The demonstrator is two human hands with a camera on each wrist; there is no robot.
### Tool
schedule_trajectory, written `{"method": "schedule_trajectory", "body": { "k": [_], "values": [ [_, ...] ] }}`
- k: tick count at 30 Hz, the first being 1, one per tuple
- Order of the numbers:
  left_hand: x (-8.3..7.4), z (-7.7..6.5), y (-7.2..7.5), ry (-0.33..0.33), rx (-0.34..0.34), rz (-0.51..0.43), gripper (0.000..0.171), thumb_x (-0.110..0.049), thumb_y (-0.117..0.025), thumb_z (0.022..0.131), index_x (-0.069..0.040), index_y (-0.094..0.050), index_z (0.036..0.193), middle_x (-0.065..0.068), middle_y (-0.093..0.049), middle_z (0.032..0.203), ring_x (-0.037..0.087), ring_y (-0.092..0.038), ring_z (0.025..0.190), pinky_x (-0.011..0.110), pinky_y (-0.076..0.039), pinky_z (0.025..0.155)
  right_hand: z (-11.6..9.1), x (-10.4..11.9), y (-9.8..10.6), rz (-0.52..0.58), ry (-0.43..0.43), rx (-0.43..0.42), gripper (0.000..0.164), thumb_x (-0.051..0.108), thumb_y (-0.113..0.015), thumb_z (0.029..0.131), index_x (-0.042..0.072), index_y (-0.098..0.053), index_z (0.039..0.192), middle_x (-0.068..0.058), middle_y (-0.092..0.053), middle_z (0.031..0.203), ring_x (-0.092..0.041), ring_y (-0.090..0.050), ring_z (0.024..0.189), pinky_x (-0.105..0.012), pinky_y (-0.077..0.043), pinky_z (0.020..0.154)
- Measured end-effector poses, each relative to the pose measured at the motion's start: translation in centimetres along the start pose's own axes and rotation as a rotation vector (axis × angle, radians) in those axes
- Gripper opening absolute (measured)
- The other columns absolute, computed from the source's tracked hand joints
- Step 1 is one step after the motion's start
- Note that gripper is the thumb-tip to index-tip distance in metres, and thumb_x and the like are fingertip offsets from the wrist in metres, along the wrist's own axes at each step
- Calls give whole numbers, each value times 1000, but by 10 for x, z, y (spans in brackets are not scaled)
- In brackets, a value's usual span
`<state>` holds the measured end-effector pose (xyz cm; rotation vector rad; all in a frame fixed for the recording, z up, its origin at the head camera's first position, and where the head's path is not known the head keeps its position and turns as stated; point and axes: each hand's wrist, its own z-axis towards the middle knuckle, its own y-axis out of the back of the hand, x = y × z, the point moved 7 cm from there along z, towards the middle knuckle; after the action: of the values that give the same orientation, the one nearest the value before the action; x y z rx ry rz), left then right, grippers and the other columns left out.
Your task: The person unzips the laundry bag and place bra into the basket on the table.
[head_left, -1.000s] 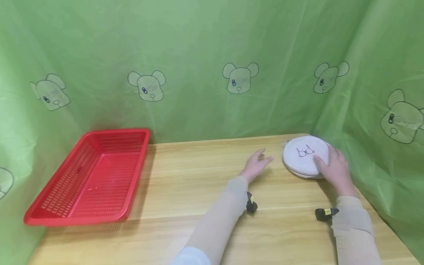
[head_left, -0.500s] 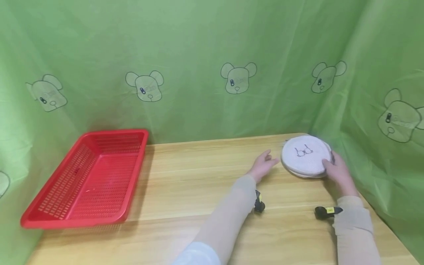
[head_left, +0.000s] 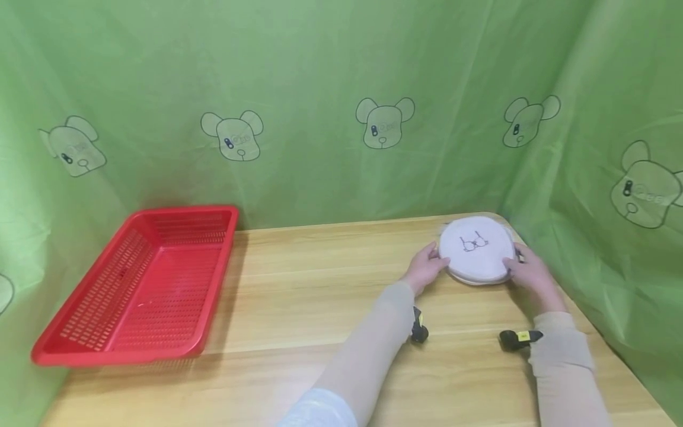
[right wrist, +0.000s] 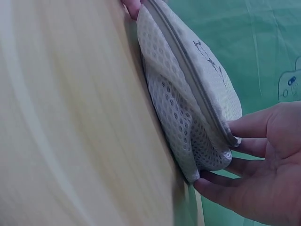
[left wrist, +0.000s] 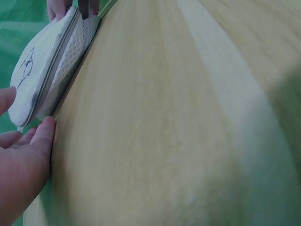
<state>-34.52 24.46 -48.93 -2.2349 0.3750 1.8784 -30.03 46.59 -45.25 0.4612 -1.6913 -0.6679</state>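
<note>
A round white mesh laundry bag with a bra printed on its top lies at the far right of the table. A grey zipper runs round its side in the right wrist view, where the mesh below sags in folds. My right hand grips the bag's right edge, thumb on the upper rim and fingers lower down the side. At the opposite edge, my left hand has its thumb over the rim and its fingers low against the side. In the left wrist view the left fingers are close under the bag.
A red plastic basket with slotted walls stands on the left of the wooden table. Green curtain with bear-head prints hangs behind and along both sides, close to the bag's right.
The laundry bag has shifted left, with the right hand moving along at its edge. The left hand moved slightly right and now meets the bag's left rim.
</note>
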Motion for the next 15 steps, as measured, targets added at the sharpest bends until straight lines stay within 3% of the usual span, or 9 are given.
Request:
{"method": "schedule_trajectory", "body": {
  "k": [9,15],
  "values": [
    [-2,-1,2,-29,-35,18,55,-6,-62,90,-12,-48,143,5,-61,135,17,-58,124,28,-46,105,4,3,-10,-48,-6,23,66,24,-39,104,-9,-5,150,-40,-7,152,-61,-12,138,-70,-12,112],
    [-1,-7,5,2,-75,16,56,1,-58,89,-13,-49,142,4,-62,135,17,-59,124,29,-47,105,1,8,-15,-77,-7,11,66,21,-41,102,-11,-9,149,-42,-12,150,-62,-16,136,-70,-16,111]
  ]
}}
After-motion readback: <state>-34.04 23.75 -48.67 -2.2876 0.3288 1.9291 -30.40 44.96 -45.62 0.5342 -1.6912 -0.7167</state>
